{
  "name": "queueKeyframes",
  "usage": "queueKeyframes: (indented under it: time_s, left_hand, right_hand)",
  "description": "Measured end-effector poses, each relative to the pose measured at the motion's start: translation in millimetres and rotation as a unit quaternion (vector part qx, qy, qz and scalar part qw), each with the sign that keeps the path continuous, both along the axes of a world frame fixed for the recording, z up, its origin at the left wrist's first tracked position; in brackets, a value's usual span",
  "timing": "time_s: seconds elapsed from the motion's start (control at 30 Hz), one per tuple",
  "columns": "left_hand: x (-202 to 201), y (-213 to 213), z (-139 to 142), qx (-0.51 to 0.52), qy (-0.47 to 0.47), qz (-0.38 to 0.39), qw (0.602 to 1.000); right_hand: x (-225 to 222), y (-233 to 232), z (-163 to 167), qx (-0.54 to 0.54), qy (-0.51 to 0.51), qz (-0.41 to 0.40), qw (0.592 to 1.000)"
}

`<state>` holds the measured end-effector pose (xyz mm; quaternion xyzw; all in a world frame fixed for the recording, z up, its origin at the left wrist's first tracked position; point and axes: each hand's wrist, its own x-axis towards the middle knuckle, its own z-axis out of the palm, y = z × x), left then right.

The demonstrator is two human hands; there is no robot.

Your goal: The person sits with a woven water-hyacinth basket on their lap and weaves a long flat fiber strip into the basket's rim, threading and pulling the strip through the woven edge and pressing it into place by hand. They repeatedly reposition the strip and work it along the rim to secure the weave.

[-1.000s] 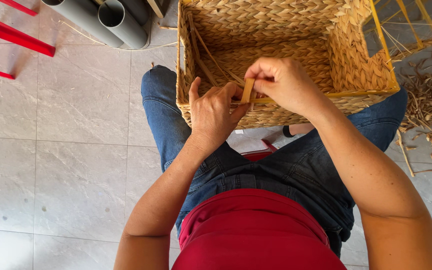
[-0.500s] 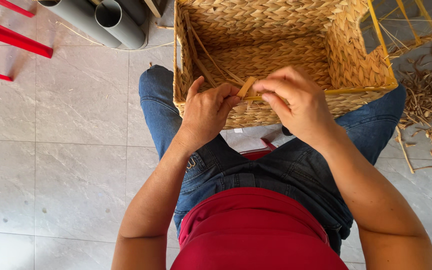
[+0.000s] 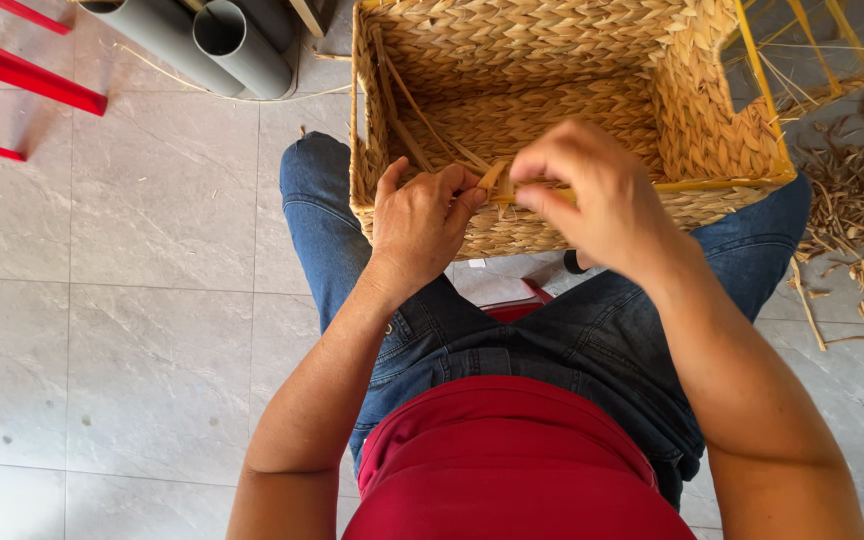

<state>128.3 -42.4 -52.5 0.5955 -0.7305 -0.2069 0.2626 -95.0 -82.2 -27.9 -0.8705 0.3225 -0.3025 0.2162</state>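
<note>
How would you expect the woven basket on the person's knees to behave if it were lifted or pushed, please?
The woven basket is probably light for its size, being plaited straw. A yellow frame shows at its corner, so it likely keeps its shape rather than sagging. The loose strand pinched between the left hand and right hand looks floppy.

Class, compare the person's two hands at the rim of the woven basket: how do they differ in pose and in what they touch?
The left hand presses against the basket near wall, thumb up, fingers curled onto the rim; the right hand arches above the rim. The left hand steadies beside the straw strand; the right hand pinches it between fingertips. Both are bare and meet at the same strand on the near rim.
</note>
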Motion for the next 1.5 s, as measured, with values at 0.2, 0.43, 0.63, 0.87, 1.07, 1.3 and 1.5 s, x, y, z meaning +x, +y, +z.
queueKeyframes:
  time_s: [0.2,0.43,0.63,0.87,1.07,1.3,1.5]
  left_hand:
    - [-1,0,-1,0.012,-0.016,0.001,1.0]
    - [0,-2,-2,-0.002,-0.023,-0.006,1.0]
    - [-4,-1,-2,0.001,-0.031,0.006,0.999]
    - [-3,-2,2,0.003,-0.037,0.006,0.999]
    - [4,9,7,-0.069,0.038,-0.041,0.996]
    - [-3,17,-1,-0.182,-0.004,-0.032,0.983]
    - [-6,18,-2,-0.216,-0.042,-0.024,0.975]
  right_hand:
    - [15,25,-17,-0.188,0.017,-0.041,0.981]
    - [-6,51,-29,-0.051,-0.061,0.049,0.996]
    - [-28,48,-33,0.026,-0.081,0.044,0.995]
    - [-1,46,-48,-0.116,-0.037,-0.009,0.992]
    - [-8,46,-44,0.019,-0.165,-0.006,0.986]
    - [-11,63,-32,-0.05,-0.132,0.005,0.99]
    - [4,50,-18,-0.097,-0.106,0.025,0.989]
